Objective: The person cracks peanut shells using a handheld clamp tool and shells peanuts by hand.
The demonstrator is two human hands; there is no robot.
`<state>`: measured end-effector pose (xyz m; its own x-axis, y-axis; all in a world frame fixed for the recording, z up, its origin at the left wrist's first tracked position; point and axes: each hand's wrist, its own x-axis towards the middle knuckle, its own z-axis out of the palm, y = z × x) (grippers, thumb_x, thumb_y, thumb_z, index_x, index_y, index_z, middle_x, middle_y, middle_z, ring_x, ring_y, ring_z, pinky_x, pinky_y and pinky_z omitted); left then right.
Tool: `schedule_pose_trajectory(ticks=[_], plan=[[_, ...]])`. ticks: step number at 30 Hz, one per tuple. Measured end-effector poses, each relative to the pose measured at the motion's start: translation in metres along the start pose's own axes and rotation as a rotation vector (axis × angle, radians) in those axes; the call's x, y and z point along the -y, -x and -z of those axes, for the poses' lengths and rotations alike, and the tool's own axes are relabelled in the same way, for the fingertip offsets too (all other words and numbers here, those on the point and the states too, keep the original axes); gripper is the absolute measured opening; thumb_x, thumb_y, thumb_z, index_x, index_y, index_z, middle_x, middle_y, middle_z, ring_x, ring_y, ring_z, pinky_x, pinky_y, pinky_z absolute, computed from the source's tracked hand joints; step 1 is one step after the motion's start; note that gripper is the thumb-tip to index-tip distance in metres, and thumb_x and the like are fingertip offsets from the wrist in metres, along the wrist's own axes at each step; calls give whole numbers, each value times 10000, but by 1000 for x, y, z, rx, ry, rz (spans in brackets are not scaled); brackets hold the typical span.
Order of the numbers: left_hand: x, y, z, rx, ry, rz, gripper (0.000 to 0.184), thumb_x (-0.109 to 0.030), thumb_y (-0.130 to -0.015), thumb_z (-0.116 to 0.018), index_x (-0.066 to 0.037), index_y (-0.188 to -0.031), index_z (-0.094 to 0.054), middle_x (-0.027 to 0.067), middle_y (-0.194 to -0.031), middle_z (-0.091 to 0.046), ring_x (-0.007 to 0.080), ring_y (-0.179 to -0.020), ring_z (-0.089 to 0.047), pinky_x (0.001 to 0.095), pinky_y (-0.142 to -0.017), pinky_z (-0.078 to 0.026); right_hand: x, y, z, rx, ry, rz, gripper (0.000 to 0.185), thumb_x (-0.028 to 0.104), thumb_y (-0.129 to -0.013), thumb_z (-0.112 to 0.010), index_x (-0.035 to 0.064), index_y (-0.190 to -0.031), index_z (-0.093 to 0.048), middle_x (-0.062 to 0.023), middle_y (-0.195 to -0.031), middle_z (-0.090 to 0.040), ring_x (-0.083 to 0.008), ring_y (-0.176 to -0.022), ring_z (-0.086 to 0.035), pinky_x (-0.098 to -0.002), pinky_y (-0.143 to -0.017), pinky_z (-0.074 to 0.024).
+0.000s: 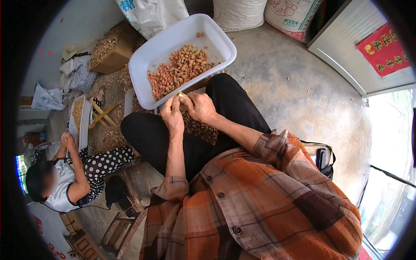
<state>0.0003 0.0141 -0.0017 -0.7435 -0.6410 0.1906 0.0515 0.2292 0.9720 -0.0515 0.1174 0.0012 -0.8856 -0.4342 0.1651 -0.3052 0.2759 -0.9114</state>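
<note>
Both of my hands meet just beyond my lap, at the near edge of a white plastic tub (141, 82). My left hand (172, 115) and my right hand (200, 107) pinch a small pale peanut shell (180, 94) between their fingertips. Inside the tub lies a heap of peanuts (189, 60), with reddish shelled kernels (161, 82) at its left side. Below my hands, between my legs, is a pile of brown shells (200, 129), partly hidden by my wrists.
At the left a person (78, 184) sits with both hands together near another tub (85, 123). A cardboard box (112, 54) of shells and white sacks (239, 13) stand behind. A wooden stool (121, 232) is at the lower left, a bag (323, 162) at the right.
</note>
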Motion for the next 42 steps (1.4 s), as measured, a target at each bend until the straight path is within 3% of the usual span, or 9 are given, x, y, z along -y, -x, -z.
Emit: schedule_pose_trajectory(ticks=[3,6,9,12,24,27,33,39,42], plan=[[-5,3,-5,-81,-100,-62,199,-122,-874,-593,51,-963,-638,88,-849,-649,136,-760,-572,287,-695,-467,-4,-3,-7,-18,-153,-4,361,286,-865,-558,-36,-715,-624,-220,-639,-595,-354,-600,-615,-430,-580,-480],[-1,4,-3,-115,-118,-98,189,-116,-862,-614,37,-970,-639,81,-860,-647,130,-775,-569,285,-700,-468,-6,-5,-8,36,-437,-65,401,295,-903,-532,-52,-724,-622,-143,-539,-569,-234,-486,-565,-373,-503,-449],[4,3,1,-65,-40,-47,189,-75,-877,-586,47,-1019,-614,64,-909,-631,110,-811,-566,260,-728,-468,4,-5,8,288,-743,-364,456,358,-950,-466,-8,-692,-555,-17,-487,-451,-96,-398,-400,-278,-377,-338],[5,5,0,-26,40,-21,197,-43,-887,-566,55,-1057,-584,65,-957,-619,105,-851,-568,248,-763,-466,3,-7,12,359,-775,-427,446,380,-955,-447,20,-705,-531,-1,-487,-415,-75,-379,-343,-236,-348,-276],[-11,4,-2,44,41,-82,154,-16,-887,-553,21,-1034,-577,69,-970,-609,94,-828,-549,235,-738,-463,-3,-12,13,343,-958,-502,500,401,-960,-413,29,-642,-515,-20,-478,-419,-107,-338,-358,-264,-344,-324],[-12,4,-2,38,70,-79,152,-20,-882,-563,20,-1028,-579,66,-962,-611,89,-808,-547,224,-709,-457,-10,-12,10,356,-897,-479,508,415,-947,-440,-20,-712,-557,-55,-514,-485,-141,-414,-465,-293,-407,-392],[-9,4,3,94,333,37,142,-72,-912,-522,0,-1032,-552,53,-926,-579,112,-797,-536,258,-722,-437,-10,-9,6,207,-247,-332,487,381,-837,-617,-80,-992,-588,-173,-796,-639,-219,-763,-627,-330,-657,-486],[-4,-2,10,154,591,218,151,-141,-937,-485,-29,-1027,-530,53,-917,-546,148,-836,-516,304,-753,-429,-15,-9,3,200,-343,-282,376,302,-807,-630,-14,-1010,-606,-188,-833,-641,-242,-770,-633,-357,-710,-488],[4,-11,18,102,691,281,161,-157,-937,-485,-26,-1017,-532,66,-910,-558,165,-831,-532,312,-746,-448,-24,-15,-5,176,-321,-413,361,294,-829,-610,-28,-993,-602,-196,-809,-638,-251,-756,-634,-364,-706,-486]])
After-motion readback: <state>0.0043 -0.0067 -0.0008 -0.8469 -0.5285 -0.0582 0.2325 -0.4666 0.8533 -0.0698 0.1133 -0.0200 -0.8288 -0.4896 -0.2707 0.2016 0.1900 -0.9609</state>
